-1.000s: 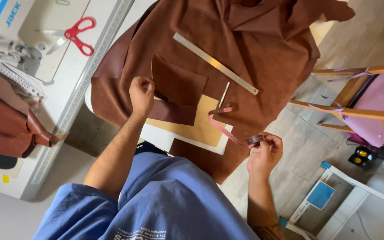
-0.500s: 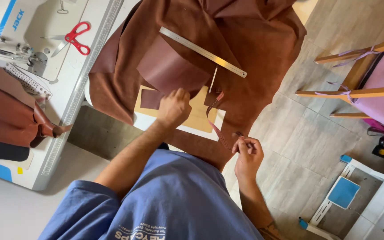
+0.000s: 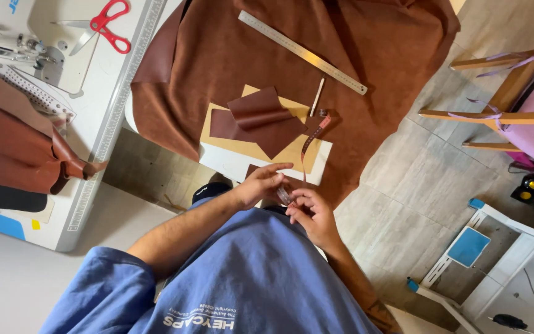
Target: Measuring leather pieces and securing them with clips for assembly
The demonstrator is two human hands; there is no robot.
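1. The left hand [image 3: 261, 184] and right hand [image 3: 309, 210] meet just in front of the person's chest, fingertips touching around a small roll of tape [image 3: 285, 195].
2. The left hand curls loosely, thumb and fingers pinching the roll from its side; the index finger points out toward the right hand.
3. The right hand closes on the same roll from the other side, fingers bent over it.
4. A thin brown strip [image 3: 311, 137] of the tape runs from the hands away from the body, up to a small clip or reel end just beyond them; what that end is cannot be told.
5. Just past the hands lies a tan card [image 3: 237, 143] on a white board [image 3: 227, 166], with two brown leather pieces [image 3: 261, 120] overlapping on it.
6. Beyond that, a big brown hide [image 3: 316, 37] spreads out, with a steel ruler [image 3: 301, 51] lying slantwise on it and a thin white stick [image 3: 317, 96] near it.
7. Far beyond the left hand, red scissors [image 3: 107, 26] rest on a sewing machine table [image 3: 100, 111], where folded brown leather [image 3: 13, 145] hangs.
8. Well off beyond the right hand stands a wooden chair [image 3: 495, 114] with a pink seat.
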